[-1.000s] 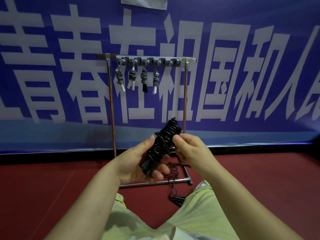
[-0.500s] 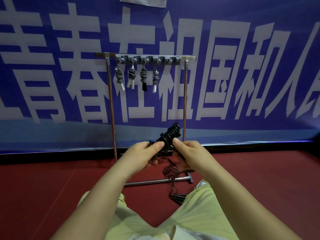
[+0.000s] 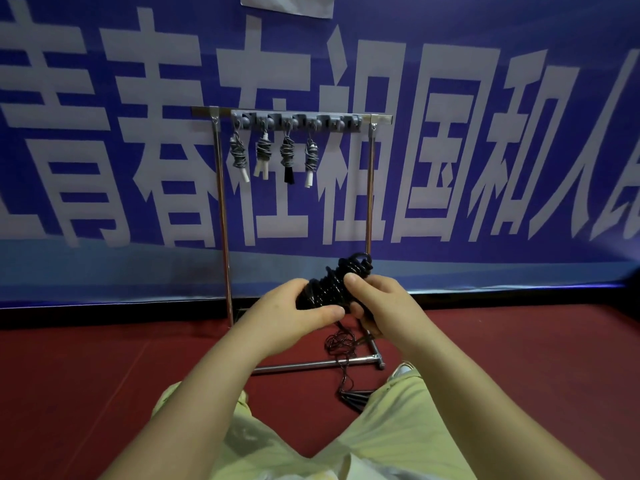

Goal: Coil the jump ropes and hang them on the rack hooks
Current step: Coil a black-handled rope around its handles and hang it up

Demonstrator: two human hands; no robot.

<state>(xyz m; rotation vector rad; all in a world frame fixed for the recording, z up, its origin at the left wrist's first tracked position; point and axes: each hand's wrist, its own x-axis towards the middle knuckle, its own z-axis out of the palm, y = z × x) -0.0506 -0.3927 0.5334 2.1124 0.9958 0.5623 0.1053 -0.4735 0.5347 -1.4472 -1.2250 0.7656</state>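
Observation:
A black jump rope, wound into a tight coil, is held in front of me at mid-frame. My left hand grips its lower end, thumb lying along the underside. My right hand holds the upper part, thumb pressed on the wraps. A small loop sticks out at the coil's top. Behind stands a metal rack with a grey hook bar. Several coiled ropes hang from its left hooks; the right hooks are bare.
Another black rope lies tangled on the red floor by the rack's base bar, its black handles near my right knee. A blue banner with large white characters covers the wall behind.
The coil has tilted from steep to flatter and both hands have closed in around it. My left thumb now lies under the coil.

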